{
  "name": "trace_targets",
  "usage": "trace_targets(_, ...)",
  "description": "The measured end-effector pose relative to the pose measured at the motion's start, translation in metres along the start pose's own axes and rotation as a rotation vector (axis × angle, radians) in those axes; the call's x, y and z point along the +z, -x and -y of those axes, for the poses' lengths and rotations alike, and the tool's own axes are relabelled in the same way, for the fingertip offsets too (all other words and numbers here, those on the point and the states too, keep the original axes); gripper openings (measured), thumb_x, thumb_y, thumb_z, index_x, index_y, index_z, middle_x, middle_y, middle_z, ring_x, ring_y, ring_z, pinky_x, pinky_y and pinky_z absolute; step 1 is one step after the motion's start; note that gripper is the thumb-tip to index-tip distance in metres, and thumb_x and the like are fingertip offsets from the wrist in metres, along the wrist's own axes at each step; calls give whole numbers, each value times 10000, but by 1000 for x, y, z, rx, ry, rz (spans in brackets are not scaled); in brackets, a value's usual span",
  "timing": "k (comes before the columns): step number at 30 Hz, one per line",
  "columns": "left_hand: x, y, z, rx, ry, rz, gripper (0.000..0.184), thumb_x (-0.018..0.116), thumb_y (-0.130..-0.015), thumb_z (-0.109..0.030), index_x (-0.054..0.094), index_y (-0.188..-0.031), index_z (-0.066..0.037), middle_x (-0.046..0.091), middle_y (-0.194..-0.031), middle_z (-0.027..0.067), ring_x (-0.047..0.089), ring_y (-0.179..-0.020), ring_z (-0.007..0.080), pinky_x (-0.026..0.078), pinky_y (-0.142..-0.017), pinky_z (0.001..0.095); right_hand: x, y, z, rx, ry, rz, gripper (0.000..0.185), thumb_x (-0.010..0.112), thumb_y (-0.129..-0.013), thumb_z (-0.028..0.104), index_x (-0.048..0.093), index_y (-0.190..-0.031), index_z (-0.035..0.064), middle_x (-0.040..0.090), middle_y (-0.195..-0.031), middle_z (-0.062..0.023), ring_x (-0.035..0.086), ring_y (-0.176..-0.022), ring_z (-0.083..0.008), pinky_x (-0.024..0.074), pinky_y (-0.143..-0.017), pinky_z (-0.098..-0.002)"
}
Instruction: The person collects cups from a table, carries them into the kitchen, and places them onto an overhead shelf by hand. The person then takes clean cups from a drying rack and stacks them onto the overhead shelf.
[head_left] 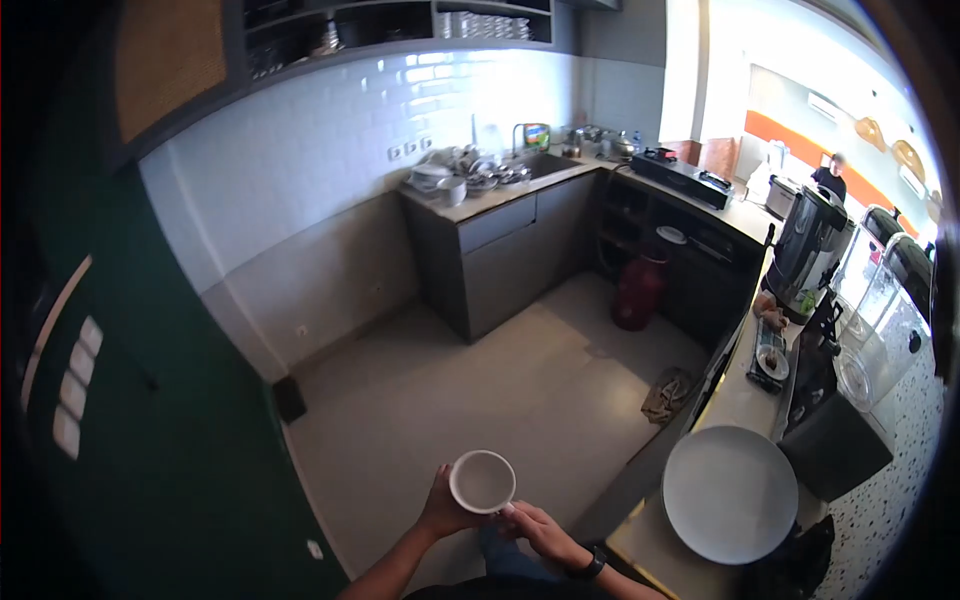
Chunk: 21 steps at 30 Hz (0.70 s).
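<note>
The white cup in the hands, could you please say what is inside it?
Inside the white cup, only its plain pale interior shows, no object. The underside is hidden, and the left hand covers part of the outer wall.

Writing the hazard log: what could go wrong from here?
1. The left hand and right hand hold the mug over the floor; a slip could break it.
2. The large plate lies at the counter's edge, on the person's right; a bump might knock it.
</note>
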<state>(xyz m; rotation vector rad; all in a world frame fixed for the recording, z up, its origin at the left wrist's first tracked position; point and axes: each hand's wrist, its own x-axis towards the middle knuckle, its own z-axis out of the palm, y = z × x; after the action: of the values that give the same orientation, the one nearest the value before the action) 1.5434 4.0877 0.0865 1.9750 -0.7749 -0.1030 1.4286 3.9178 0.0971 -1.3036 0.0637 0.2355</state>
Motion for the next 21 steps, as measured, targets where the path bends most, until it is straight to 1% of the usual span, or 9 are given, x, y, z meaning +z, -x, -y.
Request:
trace_targets(1,0,-28,1,72,-162,30,848,842,-502,-421,496,-1182,-50,515,-1101,133,499,-1014,293,407,-894,403,-15,-21,2,8,-40,-12,445,418,-986,400,562,-1109,-2,547,-974,-53,581,-870,-140,484,-781,-285)
trace_targets(3,2,-81,26,57,-153,68,850,843,-499,-425,500,-1182,-52,520,-1095,137,505,-1008,293,409,-890,398,-44,-63,10,31,-119,-22,436,421,-985,400,563,-1103,6,544,-972,-40,580,-871,-136,482,-784,-283)
trace_targets(6,3,-161,62,40,-84,95,862,847,-502,-440,495,-1185,-49,534,-1077,135,526,-991,297,405,-909,408,-80,-127,48,103,-171,-18,406,429,-986,377,555,-1101,9,575,-1028,-47,589,-922,-140,484,-818,-284)
trace_targets(9,0,-229,97,-4,-59,56,862,857,-505,-431,489,-1182,-46,540,-1079,132,532,-1008,293,417,-911,414,-113,-191,81,62,-114,41,429,431,-979,405,561,-1087,10,543,-973,-48,580,-882,-141,484,-782,-286)
trace_targets(11,-6,-270,114,-18,-96,36,860,867,-501,-416,485,-1177,-45,545,-1090,132,528,-1043,284,428,-906,415,-129,-233,97,23,-56,12,431,425,-981,407,561,-1079,10,539,-964,-53,580,-877,-142,485,-778,-286)
trace_targets(14,-16,-332,113,-23,-81,80,867,881,-494,-389,471,-1177,-48,547,-1124,138,534,-1068,267,444,-896,399,-154,-283,123,-63,2,-14,425,410,-988,399,581,-1015,11,527,-929,-61,565,-828,-134,479,-741,-278)
trace_targets(15,-17,-351,110,-33,-63,55,862,881,-502,-379,466,-1182,-51,549,-1152,129,560,-1061,258,463,-894,391,-164,-300,130,-86,18,-14,424,408,-989,395,585,-1004,11,526,-916,-61,560,-817,-133,477,-733,-277)
trace_targets(19,-4,-440,142,-72,-28,64,841,877,-526,-381,470,-1182,-47,571,-1138,114,596,-1031,251,496,-865,372,-220,-368,154,-139,69,12,422,406,-992,383,600,-997,8,533,-872,-56,545,-783,-131,466,-708,-274)
trace_targets(21,5,-490,146,-120,62,83,838,876,-534,-382,474,-1188,-47,582,-1129,112,603,-1031,240,507,-851,364,-256,-403,166,-106,82,23,391,408,-996,350,589,-1066,11,549,-986,-48,568,-875,-134,476,-775,-274)
